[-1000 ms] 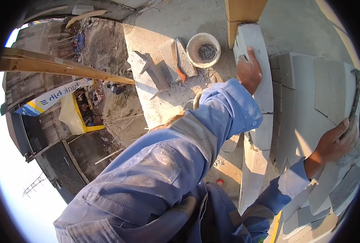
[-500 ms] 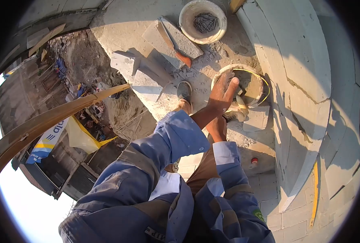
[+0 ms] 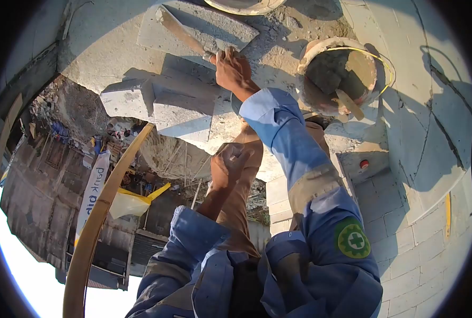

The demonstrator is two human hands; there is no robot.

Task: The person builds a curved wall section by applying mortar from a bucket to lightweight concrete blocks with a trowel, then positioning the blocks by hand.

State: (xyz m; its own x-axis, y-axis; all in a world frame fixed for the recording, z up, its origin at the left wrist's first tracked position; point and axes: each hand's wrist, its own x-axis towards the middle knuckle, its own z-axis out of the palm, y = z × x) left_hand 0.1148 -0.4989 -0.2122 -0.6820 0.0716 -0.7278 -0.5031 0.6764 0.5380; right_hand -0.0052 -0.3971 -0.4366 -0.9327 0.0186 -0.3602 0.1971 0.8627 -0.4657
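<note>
My right hand (image 3: 233,70) is closed round the handle of a machete (image 3: 180,31), its long blade pointing up and left over a pale grey block (image 3: 236,34). Whether the blade touches the block is hard to tell. My left hand (image 3: 228,163) hangs above my knee with its fingers curled in, and I see nothing in it. Right of my right hand stands a mortar-crusted bucket (image 3: 310,58) with a yellow rim handle. Grey mortar and a trowel (image 3: 349,105) are in it, the trowel's handle leaning over the near rim.
More cut grey blocks (image 3: 183,114) lie by the slab's left edge, beyond which the ground drops to rubble and roofs. A curved wooden pole (image 3: 106,204) rises at left. Another bucket (image 3: 246,7) is at the top. A block wall (image 3: 432,106) stands to the right.
My hands have parted. The right one has moved up and left to the machete and taken its handle; the left has drawn back toward my knee and curled. The view has shifted.
</note>
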